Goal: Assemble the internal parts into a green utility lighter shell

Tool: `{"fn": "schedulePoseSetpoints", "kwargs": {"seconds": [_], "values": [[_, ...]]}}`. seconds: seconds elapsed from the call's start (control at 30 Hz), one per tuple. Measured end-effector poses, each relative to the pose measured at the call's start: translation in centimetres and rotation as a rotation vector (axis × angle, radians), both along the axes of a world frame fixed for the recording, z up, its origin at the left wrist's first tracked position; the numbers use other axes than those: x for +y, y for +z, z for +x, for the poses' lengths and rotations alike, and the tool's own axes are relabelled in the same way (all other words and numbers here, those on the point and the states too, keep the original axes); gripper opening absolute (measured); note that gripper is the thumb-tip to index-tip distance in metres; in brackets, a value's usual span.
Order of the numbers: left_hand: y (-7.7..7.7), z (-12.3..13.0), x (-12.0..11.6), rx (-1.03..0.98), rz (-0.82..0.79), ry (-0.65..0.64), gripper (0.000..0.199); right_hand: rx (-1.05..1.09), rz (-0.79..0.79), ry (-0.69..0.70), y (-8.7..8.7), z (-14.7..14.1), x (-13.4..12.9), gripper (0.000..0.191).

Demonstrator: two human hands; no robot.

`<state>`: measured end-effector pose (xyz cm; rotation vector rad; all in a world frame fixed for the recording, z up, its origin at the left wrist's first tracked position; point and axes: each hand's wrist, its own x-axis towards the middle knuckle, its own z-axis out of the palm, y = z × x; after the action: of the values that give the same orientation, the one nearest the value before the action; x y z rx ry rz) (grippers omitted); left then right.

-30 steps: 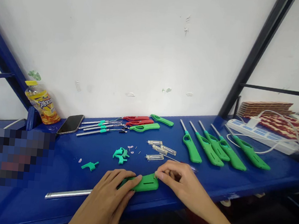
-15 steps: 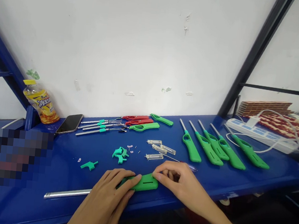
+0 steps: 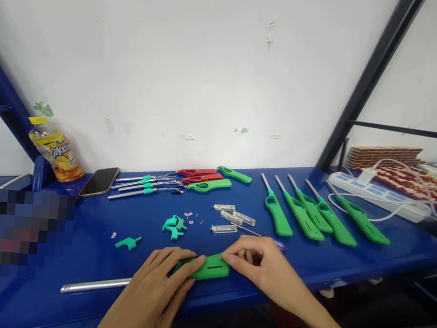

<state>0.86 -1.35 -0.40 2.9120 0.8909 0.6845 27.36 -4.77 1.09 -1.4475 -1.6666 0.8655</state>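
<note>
My left hand (image 3: 158, 284) is wrapped over a green utility lighter (image 3: 213, 269) lying near the table's front edge. The lighter's metal tube (image 3: 94, 285) sticks out to the left from beneath that hand. At the right end of the handle, my right hand (image 3: 261, 258) is closed in a pinch; what sits between its fingertips is too small or hidden to make out. Behind the right hand lies a screwdriver (image 3: 279, 243), partly covered. Clear fuel tanks (image 3: 224, 229) lie beyond the lighter, and loose green triggers (image 3: 129, 243) are to its left.
Several green lighters (image 3: 279, 216) lie in a row at right, beside a white power strip (image 3: 378, 195). Red handle shells (image 3: 202, 173) and metal tubes with wires (image 3: 134, 193) lie at the back. A phone (image 3: 100, 181) and a bottle (image 3: 58, 151) stand at left.
The view has shifted very slightly, so everything sits a little further left. Both hands keep nearly the same hold at the lighter.
</note>
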Motion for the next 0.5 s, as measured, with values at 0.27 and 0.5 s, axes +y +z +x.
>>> {"fn": "schedulePoseSetpoints", "kwargs": {"seconds": [0.27, 0.5], "values": [[-0.11, 0.10, 0.15, 0.002, 0.008, 0.005, 0.052, 0.000, 0.021, 0.007, -0.09, 0.09, 0.06, 0.022], [0.09, 0.12, 0.00, 0.007, -0.001, 0.003, 0.052, 0.025, 0.006, -0.007, -0.55, 0.05, 0.21, 0.021]]}}
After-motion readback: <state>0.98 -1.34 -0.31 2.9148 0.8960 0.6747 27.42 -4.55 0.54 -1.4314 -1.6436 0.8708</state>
